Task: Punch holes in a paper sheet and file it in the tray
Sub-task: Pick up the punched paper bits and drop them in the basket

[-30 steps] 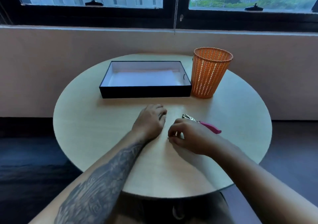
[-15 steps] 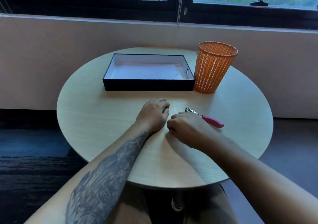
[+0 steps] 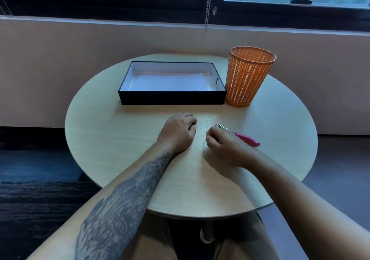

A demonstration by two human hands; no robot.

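Observation:
A black tray [image 3: 172,97] with a white inside stands at the back of the round table, and a white paper sheet [image 3: 168,82] lies flat in it. A hole punch with a metal head and pink handle [image 3: 247,141] lies on the table just behind my right hand [image 3: 226,147]. That hand rests with its fingers curled into a loose fist, its knuckles against the punch, gripping nothing that I can see. My left hand [image 3: 177,133] rests palm down beside it, fingers curled onto the wood, holding nothing.
An orange mesh basket [image 3: 248,77] stands upright right of the tray, almost touching it. The round wooden table [image 3: 112,139] sits against a low wall under dark-framed windows. My knees show below the near edge.
My hands, nearly touching half a second ago, have drawn slightly apart. My view has pulled back a little. The punch, tray and basket have not moved.

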